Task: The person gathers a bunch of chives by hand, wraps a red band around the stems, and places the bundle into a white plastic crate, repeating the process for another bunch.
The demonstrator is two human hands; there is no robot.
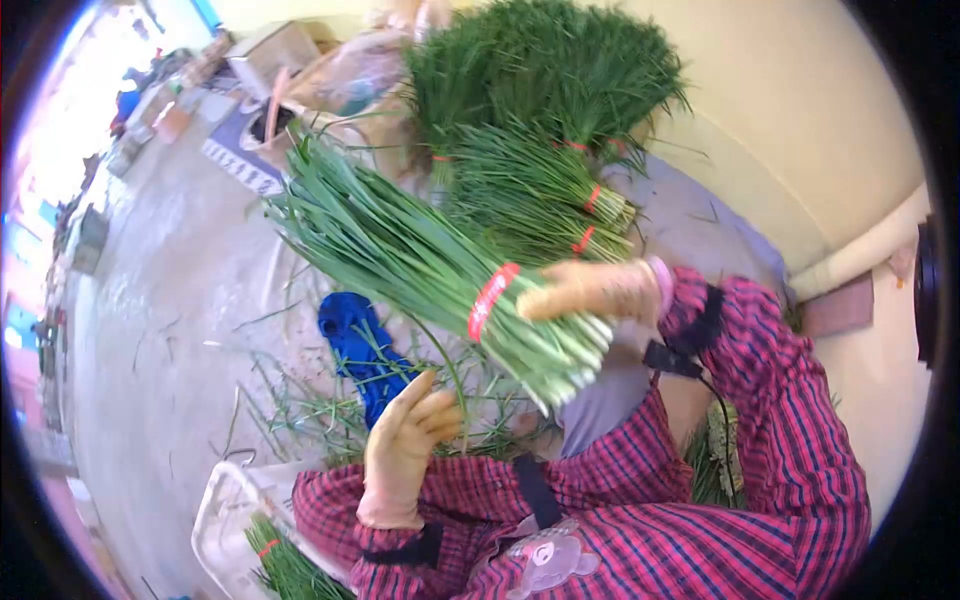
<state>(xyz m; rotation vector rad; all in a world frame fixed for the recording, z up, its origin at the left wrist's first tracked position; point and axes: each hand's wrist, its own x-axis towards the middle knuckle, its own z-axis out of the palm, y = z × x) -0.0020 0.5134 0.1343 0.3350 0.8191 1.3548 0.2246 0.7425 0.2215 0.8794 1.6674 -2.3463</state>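
My right hand [590,292], in a pale glove, is closed around the stem end of a large bunch of garlic chives [400,235]. A red tape band [492,302] wraps the bunch beside my fingers. The white cut ends point down to the right, and the leaves fan out to the upper left. Below the bunch, my left hand [408,440] is gloved too, its fingers curled. A long loose chive leaf [450,365] hangs from the bunch to my left fingertips, seemingly pinched there.
Banded chive bunches [545,75] are heaped against the wall. A blue shoe-shaped item [362,345] lies among leaf scraps on the floor. At lower left, a white crate [212,520] holds another bunch [285,560]. Bags [350,85] and a box [270,55] stand at the back.
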